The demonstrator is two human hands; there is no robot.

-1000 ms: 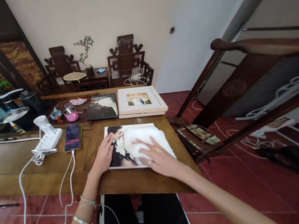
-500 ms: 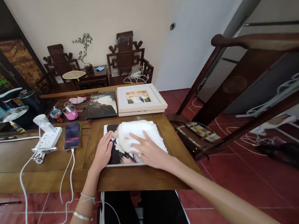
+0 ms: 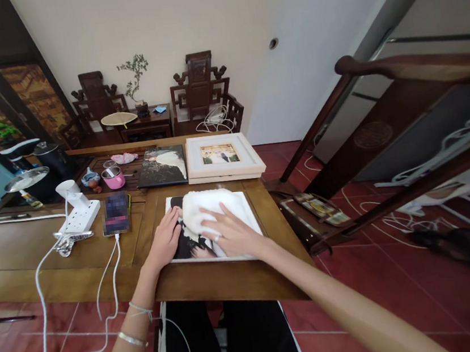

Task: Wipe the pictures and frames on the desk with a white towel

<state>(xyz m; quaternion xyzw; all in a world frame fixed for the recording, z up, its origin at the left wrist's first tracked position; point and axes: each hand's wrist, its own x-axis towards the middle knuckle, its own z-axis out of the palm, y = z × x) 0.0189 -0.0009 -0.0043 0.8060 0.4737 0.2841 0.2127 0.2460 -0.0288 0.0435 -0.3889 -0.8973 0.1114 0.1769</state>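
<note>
A framed photo print with a white border lies flat near the table's front edge. Spread over part of it is a fluffy white cloth. My right hand rests on the cloth, palm down, fingers apart and stretched out. At the print's left edge lies my left hand, its fingers extended flat against the border and the dark part of the picture. Much of the picture is hidden under the cloth and my right hand.
Behind the print stand a dark photo panel and stacked pale frames. To the left are a charging phone, a power strip and a pink cup. A wooden chair is at the right.
My right hand has slid a little left with the cloth, which has bunched up. More of the print's right side now shows. My left hand stays at the left edge.
</note>
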